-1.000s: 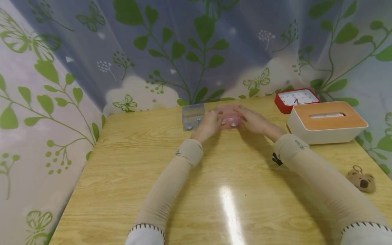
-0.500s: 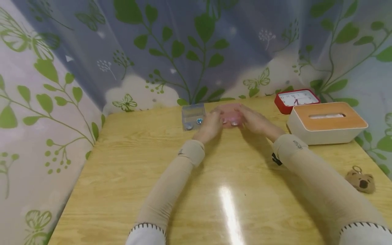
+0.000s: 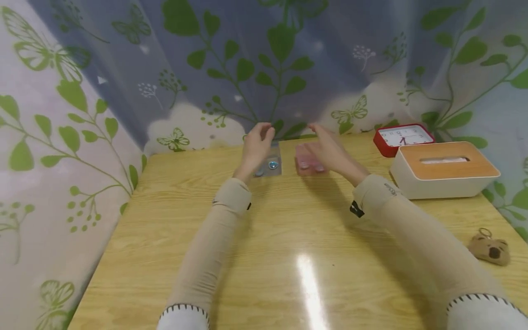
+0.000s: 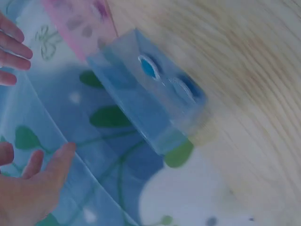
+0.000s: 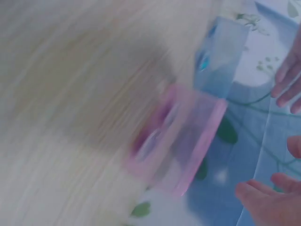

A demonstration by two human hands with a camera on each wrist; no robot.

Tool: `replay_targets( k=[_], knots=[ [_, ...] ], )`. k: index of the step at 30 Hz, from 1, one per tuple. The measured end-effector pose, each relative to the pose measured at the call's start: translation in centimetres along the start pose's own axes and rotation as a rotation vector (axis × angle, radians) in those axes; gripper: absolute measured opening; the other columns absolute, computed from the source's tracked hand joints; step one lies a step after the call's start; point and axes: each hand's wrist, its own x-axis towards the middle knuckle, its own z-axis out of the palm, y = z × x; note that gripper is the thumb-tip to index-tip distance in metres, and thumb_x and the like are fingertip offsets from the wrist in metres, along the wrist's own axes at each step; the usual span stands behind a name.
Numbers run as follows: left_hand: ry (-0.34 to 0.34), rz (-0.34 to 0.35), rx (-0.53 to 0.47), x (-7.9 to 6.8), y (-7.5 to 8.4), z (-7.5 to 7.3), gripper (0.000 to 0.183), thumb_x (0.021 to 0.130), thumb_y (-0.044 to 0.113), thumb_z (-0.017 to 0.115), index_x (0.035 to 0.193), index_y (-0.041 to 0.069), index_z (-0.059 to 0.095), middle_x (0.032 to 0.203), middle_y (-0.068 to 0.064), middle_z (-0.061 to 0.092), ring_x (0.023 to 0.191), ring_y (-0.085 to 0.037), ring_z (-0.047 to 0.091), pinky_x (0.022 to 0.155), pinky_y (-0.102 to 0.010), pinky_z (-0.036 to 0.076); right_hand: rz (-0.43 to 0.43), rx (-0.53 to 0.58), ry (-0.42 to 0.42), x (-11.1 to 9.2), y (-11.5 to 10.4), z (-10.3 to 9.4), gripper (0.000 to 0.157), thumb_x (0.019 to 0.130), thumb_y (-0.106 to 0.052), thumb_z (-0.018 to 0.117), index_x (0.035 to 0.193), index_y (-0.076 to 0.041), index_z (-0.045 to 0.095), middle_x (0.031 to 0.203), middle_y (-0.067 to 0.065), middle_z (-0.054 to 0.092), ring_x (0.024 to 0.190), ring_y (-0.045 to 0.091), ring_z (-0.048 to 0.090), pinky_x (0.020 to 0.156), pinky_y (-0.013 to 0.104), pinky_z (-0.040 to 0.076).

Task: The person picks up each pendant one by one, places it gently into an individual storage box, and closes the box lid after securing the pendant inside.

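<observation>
A see-through blue plastic box stands near the back edge of the table, with a blue oval gem-like piece at its front. Beside it, a little apart, is a similar pink box with shiny oval pieces on its front. My left hand hovers over the blue box and partly hides it in the head view. Over the right part of the pink box is my right hand. Both wrist views show each hand raised clear of the boxes, fingers loosely extended and holding nothing.
The wooden table meets a leaf-patterned curtain at the back. To the right stand a red-framed clock and a white tissue box with a wood-coloured lid. A brown bear-head keyring lies at the right edge.
Earlier both hands held the pink box by its sides. They have let go and lifted; the left hand has moved left over the blue box. The pink box now stands slightly apart from the blue one.
</observation>
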Motion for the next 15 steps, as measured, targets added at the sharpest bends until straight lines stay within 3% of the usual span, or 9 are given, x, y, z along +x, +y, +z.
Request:
replay_targets(
  k=[3, 4, 8, 10, 11, 15],
  knots=[
    [0.021, -0.082, -0.058, 0.2, -1.0, -1.5, 0.049, 0.114, 0.040, 0.044, 0.151, 0.009, 0.051, 0.152, -0.012, 0.059, 0.144, -0.030, 0.054, 0.123, -0.043, 0.045, 0.046, 0.098, -0.023, 0.9, -1.7, 1.0, 0.067, 0.110, -0.030, 0.055, 0.165, -0.005, 0.027, 0.171, 0.022, 0.032, 0.158, 0.040, 0.034, 0.132, 0.056, 0.028],
    [0.023, -0.115, -0.078, 0.2, -1.4, -1.9, 0.051, 0.114, 0.043, 0.042, 0.152, 0.010, 0.049, 0.155, -0.011, 0.056, 0.147, -0.030, 0.051, 0.124, -0.044, 0.043, 0.073, 0.122, -0.033, 1.2, -2.2, 1.4, 0.067, 0.110, -0.035, 0.053, 0.165, -0.007, 0.026, 0.172, 0.020, 0.032, 0.154, 0.040, 0.040, 0.130, 0.056, 0.032],
    [-0.006, -0.259, -0.113, 0.0, -2.6, -3.0, 0.062, 0.114, 0.051, 0.033, 0.159, 0.009, 0.040, 0.165, -0.014, 0.044, 0.154, -0.033, 0.041, 0.130, -0.047, 0.035, 0.158, 0.320, -0.077, 2.4, -3.8, 3.5, 0.069, 0.111, -0.040, 0.050, 0.166, -0.008, 0.021, 0.172, 0.022, 0.028, 0.153, 0.041, 0.041, 0.129, 0.055, 0.033],
    [-0.033, -0.307, -0.112, 0.1, -3.3, -3.1, 0.067, 0.113, 0.053, 0.031, 0.161, 0.007, 0.035, 0.168, -0.017, 0.039, 0.156, -0.035, 0.037, 0.132, -0.048, 0.032, 0.193, 0.408, -0.094, 2.9, -4.3, 4.5, 0.070, 0.112, -0.041, 0.048, 0.166, -0.006, 0.019, 0.172, 0.024, 0.025, 0.155, 0.042, 0.037, 0.130, 0.055, 0.032],
    [-0.049, -0.325, -0.109, 0.2, -3.6, -3.2, 0.069, 0.113, 0.053, 0.030, 0.162, 0.005, 0.033, 0.169, -0.018, 0.037, 0.157, -0.036, 0.036, 0.132, -0.049, 0.031, 0.201, 0.452, -0.100, 3.2, -4.4, 4.9, 0.071, 0.112, -0.040, 0.048, 0.166, -0.004, 0.018, 0.172, 0.026, 0.024, 0.159, 0.041, 0.029, 0.132, 0.055, 0.027],
    [-0.103, -0.368, -0.132, 0.4, -5.1, -3.1, 0.073, 0.113, 0.055, 0.027, 0.164, 0.002, 0.027, 0.170, -0.023, 0.032, 0.158, -0.040, 0.033, 0.132, -0.052, 0.029, 0.252, 0.510, -0.138, 4.2, -4.6, 6.3, 0.076, 0.113, -0.050, 0.040, 0.167, -0.004, 0.013, 0.174, 0.023, 0.018, 0.163, 0.040, 0.020, 0.134, 0.056, 0.022]
  ],
)
